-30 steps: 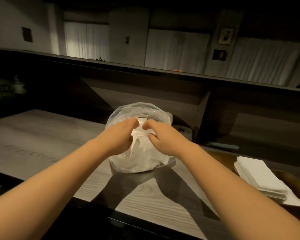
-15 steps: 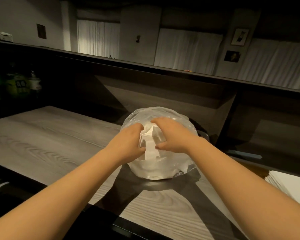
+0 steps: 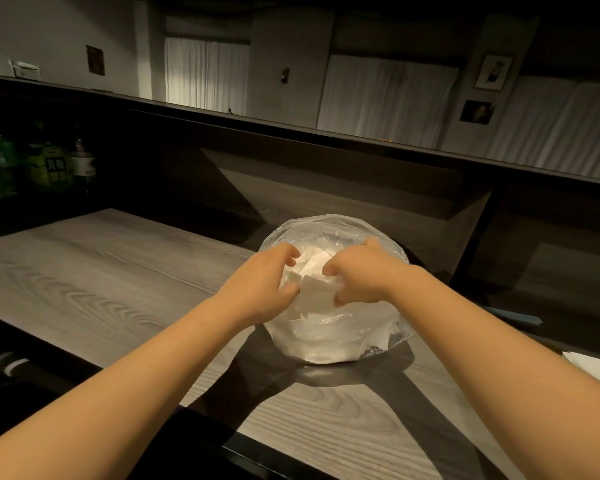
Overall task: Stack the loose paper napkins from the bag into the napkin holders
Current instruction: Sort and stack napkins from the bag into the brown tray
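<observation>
Napkins [image 3: 317, 289] in the clear bag [image 3: 336, 344], both my hands in its mouth on the wooden counter [image 3: 101, 282].

My left hand [image 3: 263, 285] curls its fingers over the near-left side of the white wad, and my right hand [image 3: 360, 275] curls over the right, thumb against a folded edge; whether I truly pinch paper or only crinkly plastic is hard to tell in this dim light. I judge the step goes best if I gather a flat, squared bunch, lift it straight up, and keep the thin film from dragging along. The napkins look soft, matte and folded square; the bag is glossy, rounded and slack. A white paper corner [image 3: 593, 367] shows at far right; no holder is in view.
</observation>
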Available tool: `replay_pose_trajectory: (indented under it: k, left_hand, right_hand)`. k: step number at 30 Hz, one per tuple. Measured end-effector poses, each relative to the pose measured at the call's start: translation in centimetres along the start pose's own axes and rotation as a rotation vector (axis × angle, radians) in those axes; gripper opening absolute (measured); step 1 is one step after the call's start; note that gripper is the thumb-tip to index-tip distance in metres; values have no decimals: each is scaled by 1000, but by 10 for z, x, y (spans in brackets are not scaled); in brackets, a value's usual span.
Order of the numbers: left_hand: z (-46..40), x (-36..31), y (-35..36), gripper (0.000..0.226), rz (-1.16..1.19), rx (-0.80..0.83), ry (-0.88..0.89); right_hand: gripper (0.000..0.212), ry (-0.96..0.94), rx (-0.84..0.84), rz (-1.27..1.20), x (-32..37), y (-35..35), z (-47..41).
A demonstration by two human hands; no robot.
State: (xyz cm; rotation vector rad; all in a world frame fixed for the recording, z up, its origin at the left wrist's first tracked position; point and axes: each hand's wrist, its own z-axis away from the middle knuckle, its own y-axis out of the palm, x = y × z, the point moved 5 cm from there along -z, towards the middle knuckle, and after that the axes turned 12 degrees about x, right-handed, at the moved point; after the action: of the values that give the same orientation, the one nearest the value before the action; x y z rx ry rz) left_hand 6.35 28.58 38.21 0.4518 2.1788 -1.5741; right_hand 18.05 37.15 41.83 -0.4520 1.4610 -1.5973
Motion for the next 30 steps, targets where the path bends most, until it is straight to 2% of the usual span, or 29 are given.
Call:
replay_pose_trajectory:
  k: [2, 3, 4, 6, 8, 11, 14, 17, 20, 23, 27, 30]
  left_hand:
    - [-3, 2, -6, 31, 154, -68, 5]
    - [-4, 4, -11, 23, 289, -130, 9]
    - [-6, 7, -15, 17, 453, -199, 6]
    - [-9, 8, -19, 22, 778, -299, -12]
    - [-13, -2, -14, 38, 1066, -287, -26]
    - [-15, -35, 2, 54, 1389, -117, -6]
    - [-18, -68, 19, 60, 1439, 12, 36]
    - [-22, -95, 37, 38, 1442, 34, 62]
    - [-24, -118, 64, 23, 1556, 87, 9]
    - [-28, -129, 97, 19, 1540, 212, -105]
    - [-32, -117, 124, 28, 1180, 501, -140]
    - [-32, -105, 135, 30, 1027, 668, -140]
  right_hand:
    - [24, -27, -129, -130, -10, -15, 10]
    - [17, -36, -216, -286, -19, -23, 17]
    - [23, -47, -309, -480, -30, -31, 25]
    - [26, -108, -484, -890, -50, -41, 41]
    - [29, -161, -595, -1192, -63, -43, 53]
    - [36, -122, -676, -1476, -76, -31, 68]
    - [40, -90, -728, -1800, -86, -8, 83]
    - [33, -16, -807, -2024, -98, 21, 100]
    - [17, 104, -873, -2196, -110, 55, 116]
    - [20, 252, -914, -2185, -115, 89, 130]
    - [27, 404, -962, -2049, -124, 128, 139]
    - [38, 464, -1003, -1903, -127, 141, 146]
